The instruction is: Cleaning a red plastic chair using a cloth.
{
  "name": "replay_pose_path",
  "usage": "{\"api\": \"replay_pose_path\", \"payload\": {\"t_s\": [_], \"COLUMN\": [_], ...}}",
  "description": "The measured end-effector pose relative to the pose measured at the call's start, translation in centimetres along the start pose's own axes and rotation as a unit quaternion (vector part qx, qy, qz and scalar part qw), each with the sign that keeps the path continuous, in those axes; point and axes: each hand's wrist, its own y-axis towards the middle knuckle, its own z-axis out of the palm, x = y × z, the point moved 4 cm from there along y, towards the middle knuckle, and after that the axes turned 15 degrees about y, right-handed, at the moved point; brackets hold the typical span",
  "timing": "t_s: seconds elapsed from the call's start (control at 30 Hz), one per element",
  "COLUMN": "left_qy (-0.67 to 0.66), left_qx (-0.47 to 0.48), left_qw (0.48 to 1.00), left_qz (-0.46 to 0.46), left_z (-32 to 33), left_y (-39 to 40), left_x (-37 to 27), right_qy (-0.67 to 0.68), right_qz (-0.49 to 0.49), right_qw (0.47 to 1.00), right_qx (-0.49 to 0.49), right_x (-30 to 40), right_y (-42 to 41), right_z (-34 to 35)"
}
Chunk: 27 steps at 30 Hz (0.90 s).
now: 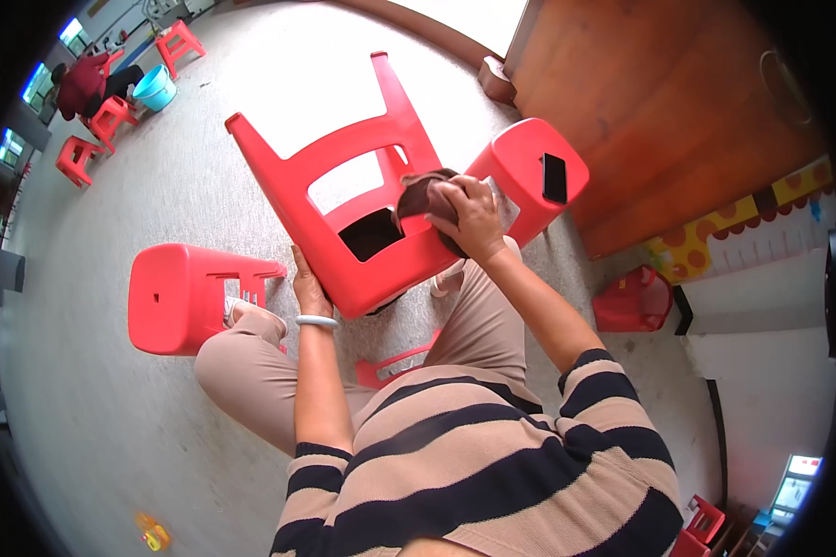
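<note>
In front of me a red plastic stool [373, 278] is tilted, its legs pointing up and away. My left hand [312, 287] grips its left side near the seat end, the thumb along the edge. My right hand [472, 217] holds a crumpled dark brown cloth [421, 197] against the stool's right side. Part of the cloth is hidden under my fingers. Through the opening in the stool's side, a black area shows inside; I cannot tell what it is.
A red stool [174, 299] stands at my left, another [522, 150] at my right with a black smartphone [554, 178] on it. A red basket [632, 301] sits by the wall. Far left, a seated person [83, 87] is near a blue bucket [155, 88]. A yellow bottle [155, 537] lies behind me.
</note>
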Motion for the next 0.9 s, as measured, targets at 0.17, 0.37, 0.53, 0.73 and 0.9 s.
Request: {"api": "replay_pose_path", "payload": {"t_s": [0.17,0.37,0.53,0.73,0.9], "left_qy": [-0.064,-0.088,-0.082,-0.109,-0.086], "left_qx": [-0.013,-0.035,-0.021,-0.104,-0.095], "left_qw": [0.997,0.995,0.996,0.989,0.991], "left_qz": [0.039,0.034,0.029,0.002,-0.030], "left_z": [1.4,0.0,0.5,2.7,-0.1], "left_y": [-1.9,-1.9,-1.3,-3.9,-2.8], "left_x": [0.3,0.7,1.2,0.9,5.8], "right_qy": [0.014,-0.038,-0.033,-0.025,0.004], "right_qz": [0.187,0.085,0.021,0.082,0.077], "right_qw": [0.980,0.996,0.999,0.996,0.997], "right_qx": [-0.060,-0.013,-0.010,-0.027,0.001], "right_x": [-4.4,3.7,4.3,-0.6,-0.9], "right_y": [1.5,-0.9,-0.9,4.5,8.7], "right_z": [0.7,1.8,1.6,3.6,5.7]}}
